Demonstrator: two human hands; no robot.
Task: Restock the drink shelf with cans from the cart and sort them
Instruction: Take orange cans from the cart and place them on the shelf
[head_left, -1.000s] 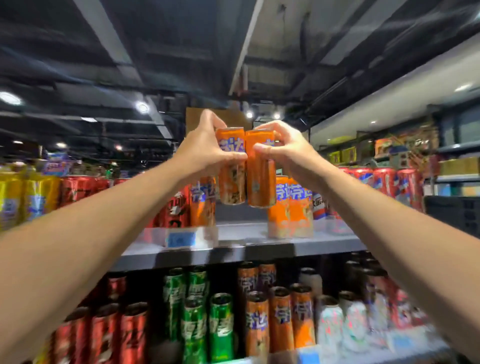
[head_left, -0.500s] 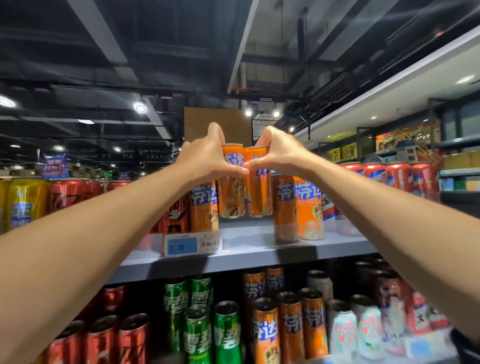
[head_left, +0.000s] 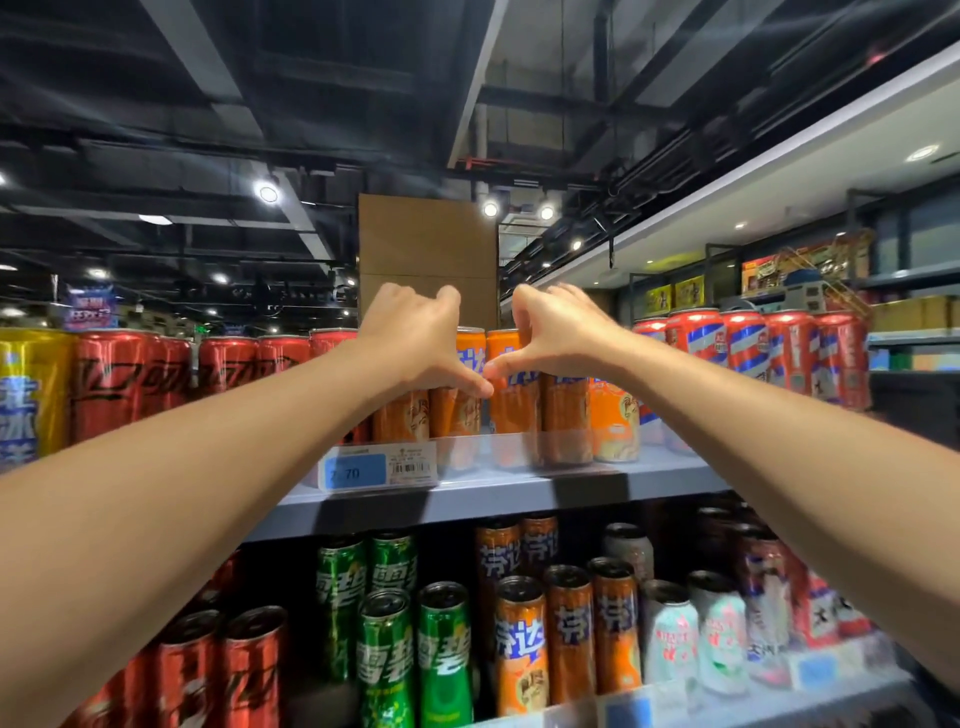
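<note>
- My left hand (head_left: 415, 338) grips one orange can (head_left: 465, 384), thumb across its front and fingers curled behind. My right hand (head_left: 558, 332) grips a second orange can (head_left: 511, 400) the same way.
- Both cans stand side by side on the top shelf (head_left: 519, 493), in the orange row, at 12 o'clock from me; red cans (head_left: 130, 379) at 9 o'clock, striped red cans (head_left: 753, 348) at 3 o'clock.
- Whether the bases are fully seated I cannot tell; a clear rail hides them.
- Handling, judged: full slim cans, fairly heavy, stiff walls, smooth printed skin that may slip. Tall and narrow, so tippy against neighbours.
- Best hold: upper-mid body, thumb opposite fingers, not the rim.
</note>
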